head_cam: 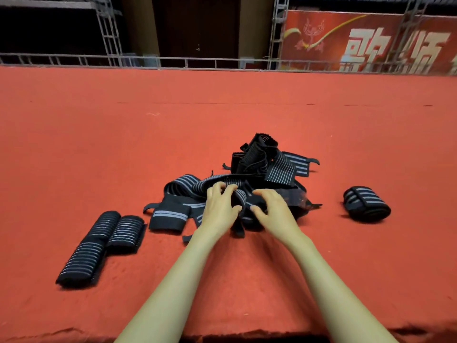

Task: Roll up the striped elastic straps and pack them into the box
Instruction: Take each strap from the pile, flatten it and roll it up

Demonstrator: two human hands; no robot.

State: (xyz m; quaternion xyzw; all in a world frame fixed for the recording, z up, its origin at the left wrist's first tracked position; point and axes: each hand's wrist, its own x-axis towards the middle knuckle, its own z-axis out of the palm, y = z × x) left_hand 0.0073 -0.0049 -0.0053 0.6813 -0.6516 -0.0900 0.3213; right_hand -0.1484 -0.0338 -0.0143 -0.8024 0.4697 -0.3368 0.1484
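Forearms (pixel 173 280) cross carpet edge (pixel 74 335); both hands (pixel 218 209) (pixel 273 210) grip straps (pixel 280 168).

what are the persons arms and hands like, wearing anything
Nothing is worn that shows. The left hand and right hand have no gloves, rings or wristbands. Both forearms are uncovered down to the bottom edge of the picture, with no sleeve or watch in view.

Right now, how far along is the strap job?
Done: about three left rolls and one right roll lie on the cloth. In hand: the left hand pinches a strap at the pile's near edge; the right hand is on it too, grip unclear. Left: the loose pile, plus packing; no box in view.
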